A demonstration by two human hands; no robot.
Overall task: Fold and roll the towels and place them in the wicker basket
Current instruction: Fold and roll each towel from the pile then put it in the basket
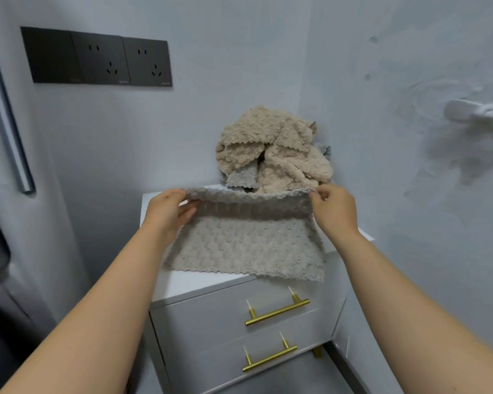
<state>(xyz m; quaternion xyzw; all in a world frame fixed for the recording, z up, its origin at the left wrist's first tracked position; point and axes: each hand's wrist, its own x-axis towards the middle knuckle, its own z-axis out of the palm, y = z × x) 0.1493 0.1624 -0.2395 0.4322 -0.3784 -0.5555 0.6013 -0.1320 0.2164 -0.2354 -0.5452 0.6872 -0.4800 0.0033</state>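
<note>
A grey-beige textured towel point(248, 245) lies spread on the white cabinet top point(199, 282), its near edge hanging slightly over the front. My left hand point(168, 211) pinches the towel's far left corner and my right hand point(333, 209) pinches its far right corner, lifting that far edge off the surface. Behind it, a heap of crumpled beige and grey towels point(271, 149) is piled in the back corner against the wall. The wicker basket is not visible; the heap may cover it.
The white cabinet has two drawers with gold bar handles point(276, 309). Black wall sockets point(100, 59) are on the wall at upper left. A white wall fitting point(478, 109) sticks out at right. A grey bar handle point(9, 132) runs down the left edge.
</note>
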